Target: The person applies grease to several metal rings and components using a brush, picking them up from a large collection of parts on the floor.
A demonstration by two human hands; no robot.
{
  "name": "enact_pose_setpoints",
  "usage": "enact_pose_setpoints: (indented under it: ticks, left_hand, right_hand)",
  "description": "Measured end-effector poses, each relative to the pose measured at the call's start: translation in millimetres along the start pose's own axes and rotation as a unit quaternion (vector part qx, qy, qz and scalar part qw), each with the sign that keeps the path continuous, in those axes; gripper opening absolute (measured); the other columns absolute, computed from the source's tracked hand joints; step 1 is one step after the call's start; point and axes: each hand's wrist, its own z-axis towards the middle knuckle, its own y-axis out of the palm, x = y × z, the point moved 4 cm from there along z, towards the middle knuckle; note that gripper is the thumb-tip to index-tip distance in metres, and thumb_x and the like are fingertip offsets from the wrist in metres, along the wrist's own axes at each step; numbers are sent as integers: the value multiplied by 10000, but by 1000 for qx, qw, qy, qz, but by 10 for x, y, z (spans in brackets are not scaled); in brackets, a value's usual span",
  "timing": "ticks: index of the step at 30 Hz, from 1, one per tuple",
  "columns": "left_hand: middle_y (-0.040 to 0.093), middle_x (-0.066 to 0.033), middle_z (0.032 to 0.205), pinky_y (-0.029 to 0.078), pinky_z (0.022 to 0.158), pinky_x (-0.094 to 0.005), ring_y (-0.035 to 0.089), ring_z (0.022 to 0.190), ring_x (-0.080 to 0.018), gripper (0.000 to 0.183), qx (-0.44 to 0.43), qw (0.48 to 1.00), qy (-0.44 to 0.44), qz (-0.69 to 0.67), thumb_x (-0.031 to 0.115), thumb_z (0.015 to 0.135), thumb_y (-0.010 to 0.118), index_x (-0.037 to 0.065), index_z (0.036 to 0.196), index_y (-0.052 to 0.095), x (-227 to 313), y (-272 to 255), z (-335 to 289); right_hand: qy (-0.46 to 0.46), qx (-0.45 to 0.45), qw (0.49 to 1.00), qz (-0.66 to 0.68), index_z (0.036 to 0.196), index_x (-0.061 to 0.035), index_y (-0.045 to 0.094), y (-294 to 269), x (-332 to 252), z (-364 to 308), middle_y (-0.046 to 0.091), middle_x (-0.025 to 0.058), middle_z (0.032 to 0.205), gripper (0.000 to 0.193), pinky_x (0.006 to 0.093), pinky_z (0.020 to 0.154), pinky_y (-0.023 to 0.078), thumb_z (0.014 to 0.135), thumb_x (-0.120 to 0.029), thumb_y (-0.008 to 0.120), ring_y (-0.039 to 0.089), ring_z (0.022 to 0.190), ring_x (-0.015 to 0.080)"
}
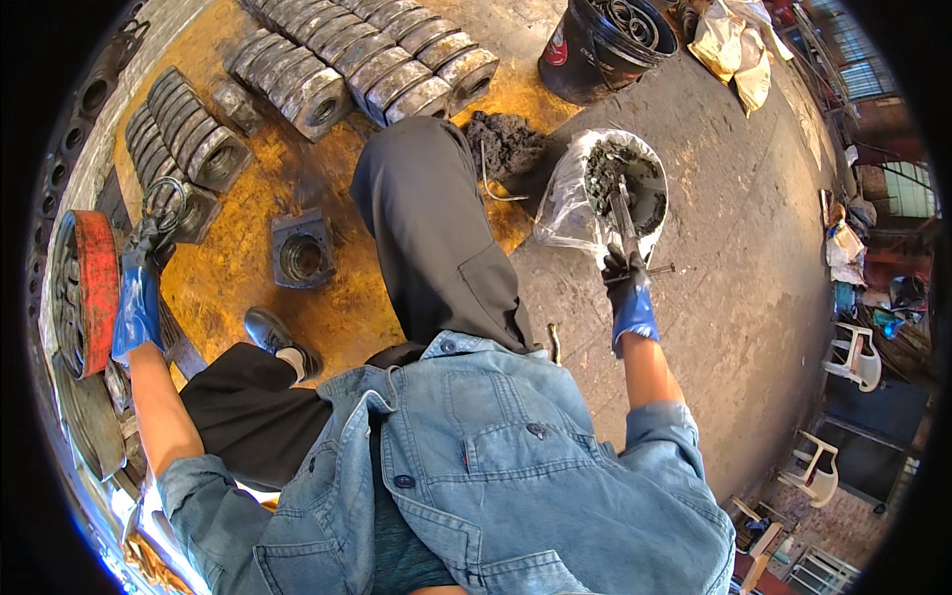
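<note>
My left hand point(147, 260), in a blue glove with blackened fingers, is closed on a thin metal ring point(171, 203) beside a red-rimmed wheel-like part point(97, 293). My right hand point(625, 288), in a matching soiled glove, grips a narrow flat metal tool point(621, 213). That tool's far end is in dark, lumpy grease point(607, 167) inside a white bucket point(665, 193) draped with clear plastic. A thin rod point(659, 269) sticks out beside the right hand. On the yellow floor between my hands sits a square metal block point(300, 248) with a round threaded-looking bore.
Rows of similar metal blocks point(367, 64) stand at the far left. A heap of dark material point(504, 144) lies left of the bucket. Behind stands a black bucket point(595, 59) holding rings. Sacks point(729, 45) and white chairs point(855, 357) are at the right.
</note>
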Motion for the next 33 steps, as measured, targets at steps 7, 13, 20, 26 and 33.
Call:
enact_pose_setpoints:
  ticks: [7, 13, 20, 26, 33]
  left_hand:
    - [338, -62, 1527, 225, 1143, -317, 304, 1402, -176, 562, -7, 1000, -12, -5, 420, 1023, 317, 97, 1481, 358, 107, -60, -32]
    - [376, -66, 1478, 260, 1088, -308, 340, 1347, -169, 535, 13, 999, 24, -16, 397, 1015, 352, 92, 1452, 390, 54, 88, 118]
    - [421, -71, 1422, 300, 1024, -298, 382, 1282, -160, 503, 35, 997, 33, -61, 371, 1005, 392, 86, 1419, 428, -21, 83, 69]
    - [459, -76, 1373, 335, 970, -289, 418, 1227, -153, 476, 82, 981, 30, -175, 348, 997, 427, 81, 1390, 461, 22, -109, -153]
    - [504, -81, 1316, 375, 906, -279, 460, 1162, -145, 445, 168, 862, 14, -478, 321, 987, 467, 75, 1357, 499, 390, -325, -99]
  right_hand:
    - [66, 120, 971, 194, 1049, -113, 655, -547, 152, 62, 732, 49, 977, 365, 307, 513, 448, 979, -407, 451, 608, 625, 159]
    - [64, 114, 984, 124, 1118, -120, 672, -1136, 240, -401, 736, 21, 928, 388, 285, 475, 428, 941, -422, 506, 592, 592, 119]
    - [69, -25, 987, 146, 1183, -135, 650, -1523, 77, -884, 679, -39, 759, 371, 288, 487, 438, 935, -392, 552, 567, 561, 91]
    - [-35, -233, 970, 62, 1237, -151, 625, -183, -508, -272, 608, -99, 673, 361, 275, 495, 439, 963, -364, 527, 469, 496, 31]
    - [57, -401, 911, 77, 1333, -134, 570, 3561, -584, -539, 625, -19, 814, 429, 246, 557, 428, 981, -377, 523, 461, 559, 68]
